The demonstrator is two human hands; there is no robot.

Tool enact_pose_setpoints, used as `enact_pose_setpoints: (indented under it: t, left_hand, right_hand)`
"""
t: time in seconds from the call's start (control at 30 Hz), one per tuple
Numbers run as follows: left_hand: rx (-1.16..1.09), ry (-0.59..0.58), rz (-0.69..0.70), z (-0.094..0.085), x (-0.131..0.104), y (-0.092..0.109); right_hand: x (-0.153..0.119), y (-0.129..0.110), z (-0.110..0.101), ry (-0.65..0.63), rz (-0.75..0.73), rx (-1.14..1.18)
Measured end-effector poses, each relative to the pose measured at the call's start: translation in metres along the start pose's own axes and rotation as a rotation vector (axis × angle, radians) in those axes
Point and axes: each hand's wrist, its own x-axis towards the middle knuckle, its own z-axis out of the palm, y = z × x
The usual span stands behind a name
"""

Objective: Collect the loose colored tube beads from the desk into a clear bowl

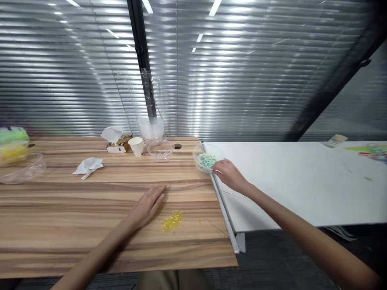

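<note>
My left hand (148,205) lies on the wooden table, palm down with its fingers stretched out. A tiny yellow piece is at its fingertips, and a small pile of short yellow translucent pieces (172,220) lies to its right. My right hand (229,175) is closed at the near right rim of a clear plastic bowl (198,161). Blue, green and pale yellow bits (207,160) cover the bowl's bottom. The bowl sits over the seam between the two tables. Fingers hide part of its rim.
Behind are a paper cup (136,146), an empty clear bowl (161,151), a tissue box (120,144) and a plastic-wrapped stack (151,129). A crumpled tissue (88,166) and a bowl (22,171) lie left. The white table (281,181) carries colourful packets (371,151).
</note>
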Motion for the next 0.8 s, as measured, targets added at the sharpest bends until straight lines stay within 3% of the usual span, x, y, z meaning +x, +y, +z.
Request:
enact_pose_setpoints:
  t: [0.17, 0.37, 0.47, 0.57, 0.8]
  left_hand:
    - [-0.028, 0.023, 0.007, 0.0, -0.001, -0.002]
    - [-0.158, 0.077, 0.006, -0.006, 0.001, 0.004]
    - [-0.216, 0.093, -0.014, -0.009, 0.002, 0.004]
    - [-0.277, 0.109, -0.058, -0.01, 0.001, 0.002]
    - [-0.444, 0.166, -0.236, -0.011, 0.003, -0.004]
  right_hand:
    - [0.035, -0.018, 0.02, -0.052, 0.002, 0.016]
    - [0.028, -0.052, 0.021, 0.105, -0.128, 0.109]
    - [0.025, -0.076, 0.032, 0.027, -0.196, 0.263]
    - [0.027, -0.093, 0.048, -0.046, -0.16, 0.296]
    - [0.028, -0.101, 0.064, -0.097, -0.185, 0.223]
